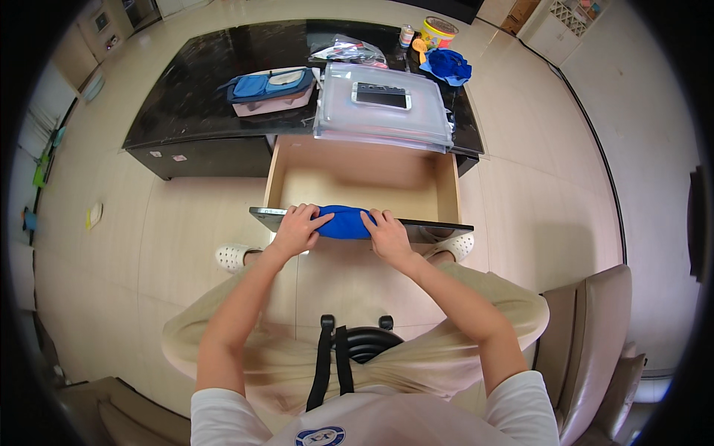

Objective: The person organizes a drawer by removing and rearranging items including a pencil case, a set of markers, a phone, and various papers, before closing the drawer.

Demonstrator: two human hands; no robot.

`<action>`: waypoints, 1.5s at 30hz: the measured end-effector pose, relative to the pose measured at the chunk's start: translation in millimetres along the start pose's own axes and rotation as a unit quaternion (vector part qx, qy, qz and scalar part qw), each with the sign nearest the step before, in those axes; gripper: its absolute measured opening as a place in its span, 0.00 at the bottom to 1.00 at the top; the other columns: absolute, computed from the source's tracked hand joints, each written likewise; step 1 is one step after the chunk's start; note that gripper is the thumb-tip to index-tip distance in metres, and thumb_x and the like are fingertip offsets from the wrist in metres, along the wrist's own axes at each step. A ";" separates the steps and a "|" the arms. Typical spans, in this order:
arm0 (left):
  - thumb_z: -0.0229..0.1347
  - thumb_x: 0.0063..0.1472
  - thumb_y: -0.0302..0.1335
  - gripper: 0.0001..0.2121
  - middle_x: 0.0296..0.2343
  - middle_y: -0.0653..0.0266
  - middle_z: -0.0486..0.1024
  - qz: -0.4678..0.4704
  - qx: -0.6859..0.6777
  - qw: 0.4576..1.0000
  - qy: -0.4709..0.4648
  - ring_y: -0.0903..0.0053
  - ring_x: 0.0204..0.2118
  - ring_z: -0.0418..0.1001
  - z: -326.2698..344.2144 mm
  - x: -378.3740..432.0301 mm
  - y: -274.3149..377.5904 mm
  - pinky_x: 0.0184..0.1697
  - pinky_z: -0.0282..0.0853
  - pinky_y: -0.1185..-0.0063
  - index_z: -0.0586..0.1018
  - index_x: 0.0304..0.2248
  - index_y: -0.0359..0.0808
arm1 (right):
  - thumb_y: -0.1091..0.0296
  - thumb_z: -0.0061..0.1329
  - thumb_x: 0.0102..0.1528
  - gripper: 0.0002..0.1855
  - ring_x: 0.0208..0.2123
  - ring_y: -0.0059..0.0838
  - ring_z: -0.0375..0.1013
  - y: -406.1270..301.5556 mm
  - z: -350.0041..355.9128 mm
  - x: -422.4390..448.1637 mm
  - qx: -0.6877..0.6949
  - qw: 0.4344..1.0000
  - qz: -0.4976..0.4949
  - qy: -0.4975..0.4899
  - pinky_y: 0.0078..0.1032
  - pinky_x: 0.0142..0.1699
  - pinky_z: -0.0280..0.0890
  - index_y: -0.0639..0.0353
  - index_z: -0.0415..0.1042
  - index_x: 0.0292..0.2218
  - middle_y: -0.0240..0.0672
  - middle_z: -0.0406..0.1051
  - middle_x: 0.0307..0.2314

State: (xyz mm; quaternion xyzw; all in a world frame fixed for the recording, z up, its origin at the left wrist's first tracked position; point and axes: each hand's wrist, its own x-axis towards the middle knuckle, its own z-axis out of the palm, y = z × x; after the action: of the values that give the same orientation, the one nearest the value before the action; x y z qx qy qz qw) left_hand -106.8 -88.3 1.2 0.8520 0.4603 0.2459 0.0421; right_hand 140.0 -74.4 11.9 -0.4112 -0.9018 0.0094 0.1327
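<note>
A blue cloth [342, 224] lies folded over the top edge of a black drawer front [432, 228]. My left hand [298, 228] grips the cloth's left end, its thumb and index finger resting on the fabric. At the other end, my right hand [387, 233] holds the cloth in the same way, with the index finger pointing inward. Behind both hands, the pulled-out wooden drawer [357, 192] shows a bare, light-coloured bottom. The fingers curled over the far side of the drawer front are partly hidden.
On the black table [184, 83] are a blue pouch [268, 85] on a pale box, clear plastic folders [334, 111] under a smartphone [382, 97], a plastic bag [348, 51], a yellow tub [438, 34] and a dark blue cloth [448, 66]. A brown chair [591, 340] stands at right.
</note>
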 end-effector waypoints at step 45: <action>0.44 0.45 0.19 0.21 0.33 0.64 0.68 -0.298 -0.579 0.746 0.142 0.80 0.34 0.66 -72.9 188.6 49.3 0.40 0.62 0.84 0.70 0.43 0.32 | 0.75 0.39 0.52 0.14 0.35 0.21 0.67 85.7 -88.8 122.5 0.664 0.657 0.286 0.214 0.18 0.39 0.63 0.64 0.63 0.41 0.35 0.67 0.33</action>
State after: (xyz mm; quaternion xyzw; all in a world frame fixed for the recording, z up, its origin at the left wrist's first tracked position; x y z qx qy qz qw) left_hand -16.7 24.1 151.4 0.4394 0.4607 0.5582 0.5321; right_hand 148.5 65.3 115.1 -0.4425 -0.4403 0.5546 0.5502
